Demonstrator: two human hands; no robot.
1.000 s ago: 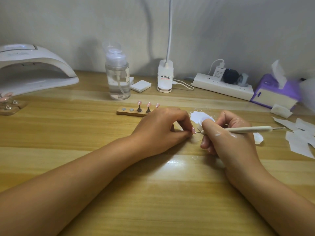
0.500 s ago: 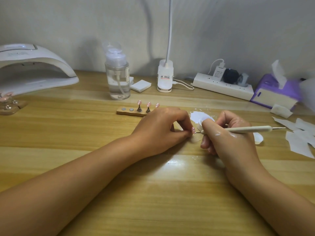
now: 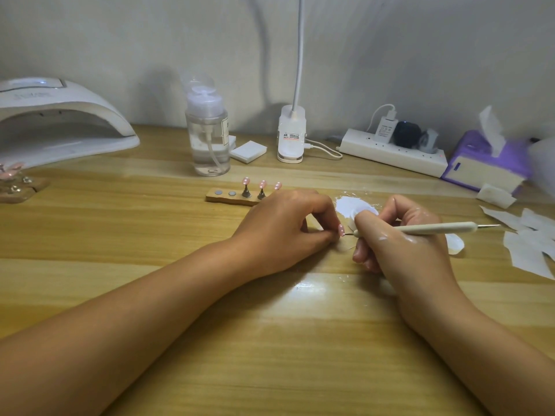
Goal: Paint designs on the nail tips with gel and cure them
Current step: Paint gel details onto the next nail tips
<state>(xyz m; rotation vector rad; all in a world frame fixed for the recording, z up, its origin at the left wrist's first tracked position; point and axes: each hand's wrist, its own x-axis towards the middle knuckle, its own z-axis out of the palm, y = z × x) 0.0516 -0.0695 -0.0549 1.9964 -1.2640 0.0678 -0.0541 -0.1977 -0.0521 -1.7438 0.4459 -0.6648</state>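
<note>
My left hand (image 3: 288,226) rests on the wooden table and pinches a small pink nail tip (image 3: 341,230) with white dots. My right hand (image 3: 399,232) grips a cream dotting pen (image 3: 435,228) like a pencil; its fine metal point touches the nail tip. White gel is smeared on the back of my right hand. A white patch of gel (image 3: 351,205) lies on the table just behind both hands. Behind my left hand a wooden holder (image 3: 228,196) carries three pink dotted nail tips (image 3: 262,184) on stands. A white curing lamp (image 3: 57,121) sits at the far left.
A clear pump bottle (image 3: 207,136), a white pad (image 3: 248,151), a clip lamp base (image 3: 291,136) and a power strip (image 3: 393,153) line the back. A purple tissue box (image 3: 483,163) and torn white wipes (image 3: 528,244) lie right. A second nail stand (image 3: 15,181) sits far left.
</note>
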